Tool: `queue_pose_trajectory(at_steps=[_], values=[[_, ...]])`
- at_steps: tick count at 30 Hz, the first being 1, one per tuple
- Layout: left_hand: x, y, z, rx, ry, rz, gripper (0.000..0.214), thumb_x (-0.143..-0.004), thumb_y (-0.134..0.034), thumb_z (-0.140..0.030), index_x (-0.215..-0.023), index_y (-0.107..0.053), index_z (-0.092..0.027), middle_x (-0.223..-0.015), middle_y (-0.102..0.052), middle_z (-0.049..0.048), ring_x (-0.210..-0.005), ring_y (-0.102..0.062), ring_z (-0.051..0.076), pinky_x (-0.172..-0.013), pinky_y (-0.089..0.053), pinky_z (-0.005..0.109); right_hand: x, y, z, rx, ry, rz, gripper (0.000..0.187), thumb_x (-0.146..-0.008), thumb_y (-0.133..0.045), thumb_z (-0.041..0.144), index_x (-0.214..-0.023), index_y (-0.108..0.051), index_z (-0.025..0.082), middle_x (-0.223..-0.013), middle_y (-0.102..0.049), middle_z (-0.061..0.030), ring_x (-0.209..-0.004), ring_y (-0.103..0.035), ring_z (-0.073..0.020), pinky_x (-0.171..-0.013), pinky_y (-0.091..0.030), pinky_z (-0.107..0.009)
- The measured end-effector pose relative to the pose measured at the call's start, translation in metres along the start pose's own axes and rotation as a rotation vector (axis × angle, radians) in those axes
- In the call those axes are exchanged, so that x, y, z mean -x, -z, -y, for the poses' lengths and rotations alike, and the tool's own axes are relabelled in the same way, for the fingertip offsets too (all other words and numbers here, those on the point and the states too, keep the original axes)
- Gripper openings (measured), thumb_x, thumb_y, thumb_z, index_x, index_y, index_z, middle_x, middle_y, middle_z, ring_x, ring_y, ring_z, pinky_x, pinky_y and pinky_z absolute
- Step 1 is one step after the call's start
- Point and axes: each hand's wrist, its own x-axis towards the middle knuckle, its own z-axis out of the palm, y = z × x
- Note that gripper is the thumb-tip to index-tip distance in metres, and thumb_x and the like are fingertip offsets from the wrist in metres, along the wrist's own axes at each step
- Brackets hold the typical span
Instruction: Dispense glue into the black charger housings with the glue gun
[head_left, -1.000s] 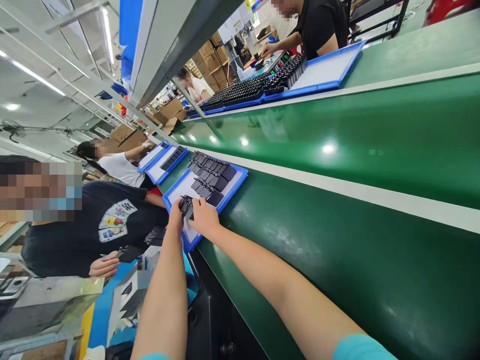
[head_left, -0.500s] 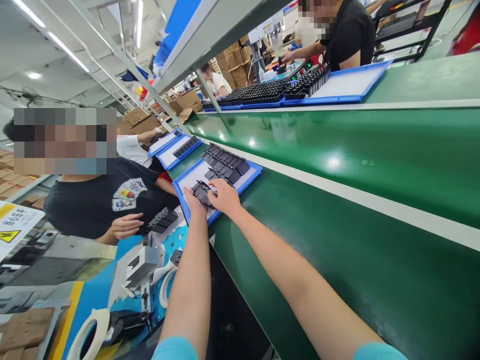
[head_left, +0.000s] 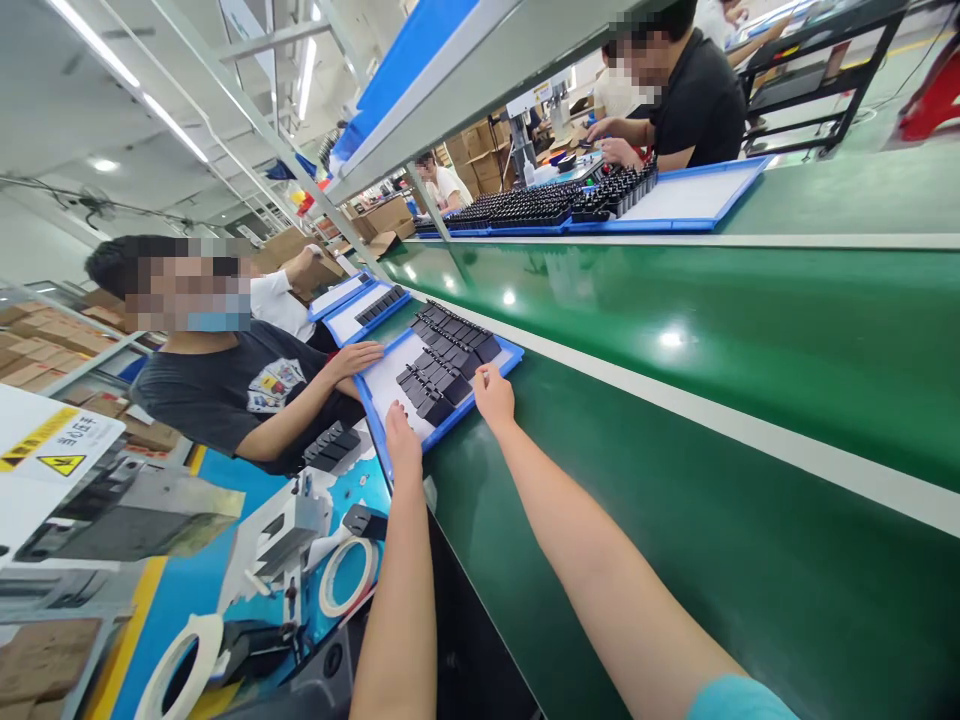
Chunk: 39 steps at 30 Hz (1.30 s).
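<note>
A blue-rimmed tray (head_left: 513, 362) with a white lining lies on the green worktop and holds rows of black ribbed plastic blocks (head_left: 444, 372). My left hand (head_left: 403, 440) is over the tray's near left side, fingers stretched out and nothing visible in them. At the near right rim is my right hand (head_left: 495, 396), its fingers curled together beside the end blocks; whatever they pinch, if anything, is hidden. A co-worker's hand (head_left: 360, 357) touches the tray's left rim.
Two more blue trays (head_left: 367, 312) lie beyond. On the left bench are a press (head_left: 112, 490), more black blocks (head_left: 330, 446), a metal fixture (head_left: 292, 530) and tape rolls (head_left: 349, 577). Across the green belt (head_left: 675, 300), filled trays (head_left: 517, 208) stand near another worker. A shelf beam (head_left: 480, 95) crosses overhead.
The block group that was between my hands now rests in the tray's near row. My hands have moved apart, the right one toward the right rim. The co-worker's hand has reached the tray.
</note>
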Motion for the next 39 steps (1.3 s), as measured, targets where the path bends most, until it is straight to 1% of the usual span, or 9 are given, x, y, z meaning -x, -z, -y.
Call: queue_pose_trajectory(at_steps=[3, 6, 10, 12, 15, 18, 23, 31, 39], values=[[0.044, 0.014, 0.011, -0.183, -0.148, 0.013, 0.043, -0.091, -0.039, -0.041, -0.126, -0.050, -0.017, -0.129, -0.054, 0.0132, -0.125, -0.047, 0.025, -0.109, -0.032, 0.040, 0.013, 0.006, -0.006, 0.061, 0.066, 0.033, 0.032, -0.092, -0.029, 0.026, -0.115, -0.049, 0.017, -0.091, -0.062, -0.0048, -0.081, -0.058, -0.0147, -0.077, -0.045, -0.026], [0.068, 0.015, 0.014, -0.333, -0.270, 0.088, 0.036, -0.086, -0.048, -0.033, -0.116, -0.058, -0.017, -0.122, -0.059, 0.0135, -0.121, -0.049, 0.028, -0.110, -0.031, 0.040, 0.041, 0.019, -0.010, 0.151, 0.189, 0.119, 0.031, -0.087, -0.038, 0.018, -0.114, -0.051, 0.015, -0.107, -0.058, -0.0091, -0.090, -0.057, -0.0148, -0.084, -0.047, -0.027], [0.072, 0.009, 0.008, -0.481, -0.317, 0.073, 0.037, -0.088, -0.044, -0.031, -0.118, -0.057, -0.013, -0.119, -0.059, 0.0172, -0.118, -0.050, 0.031, -0.106, -0.031, 0.044, 0.098, 0.049, -0.016, 0.294, 0.368, 0.257, 0.028, -0.085, -0.044, 0.019, -0.108, -0.059, 0.014, -0.117, -0.056, -0.0123, -0.108, -0.054, -0.0194, -0.099, -0.043, -0.034], [0.072, 0.008, 0.005, -0.533, -0.319, 0.053, 0.039, -0.089, -0.043, -0.032, -0.119, -0.056, -0.011, -0.119, -0.059, 0.0188, -0.118, -0.049, 0.033, -0.105, -0.030, 0.046, 0.130, 0.066, -0.021, 0.358, 0.444, 0.316, 0.028, -0.085, -0.049, 0.023, -0.109, -0.060, 0.015, -0.124, -0.054, -0.0129, -0.121, -0.048, -0.0235, -0.111, -0.033, -0.043], [0.076, 0.007, 0.001, -0.570, -0.331, 0.047, 0.040, -0.091, -0.041, -0.033, -0.121, -0.055, -0.011, -0.119, -0.058, 0.0183, -0.117, -0.049, 0.032, -0.104, -0.030, 0.044, 0.173, 0.091, -0.028, 0.427, 0.505, 0.370, 0.034, -0.089, -0.046, 0.029, -0.118, -0.058, 0.016, -0.135, -0.049, -0.0126, -0.134, -0.037, -0.0270, -0.116, -0.024, -0.050], [0.079, 0.007, -0.006, -0.581, -0.347, 0.062, 0.039, -0.091, -0.042, -0.033, -0.123, -0.055, -0.016, -0.125, -0.055, 0.0157, -0.119, -0.047, 0.030, -0.105, -0.029, 0.043, 0.198, 0.110, -0.032, 0.469, 0.556, 0.438, 0.035, -0.090, -0.044, 0.033, -0.121, -0.057, 0.020, -0.139, -0.047, -0.0089, -0.137, -0.035, -0.0258, -0.117, -0.023, -0.050], [0.060, -0.001, -0.024, -0.603, -0.285, 0.143, 0.036, -0.093, -0.038, -0.035, -0.119, -0.059, -0.021, -0.120, -0.059, 0.0122, -0.115, -0.052, 0.026, -0.095, -0.039, 0.037, 0.201, 0.117, -0.029, 0.481, 0.521, 0.483, 0.033, -0.088, -0.047, 0.034, -0.117, -0.058, 0.023, -0.137, -0.049, -0.0068, -0.136, -0.036, -0.0251, -0.117, -0.023, -0.049], [0.014, -0.008, -0.049, -0.707, 0.010, 0.193, 0.038, -0.093, -0.034, -0.037, -0.100, -0.066, -0.018, -0.101, -0.068, 0.0137, -0.097, -0.062, 0.027, -0.080, -0.047, 0.038, 0.200, 0.115, -0.028, 0.446, 0.488, 0.504, 0.033, -0.087, -0.048, 0.033, -0.116, -0.058, 0.022, -0.136, -0.049, -0.0062, -0.136, -0.035, -0.0241, -0.117, -0.022, -0.048], [0.011, 0.000, -0.045, -0.745, -0.012, 0.272, 0.033, -0.085, -0.049, -0.043, -0.096, -0.073, -0.023, -0.101, -0.070, 0.0096, -0.100, -0.062, 0.030, -0.083, -0.047, 0.036, 0.201, 0.116, -0.027, 0.435, 0.473, 0.493, 0.030, -0.087, -0.049, 0.032, -0.114, -0.058, 0.023, -0.135, -0.050, -0.0050, -0.134, -0.037, -0.0231, -0.117, -0.022, -0.048]])
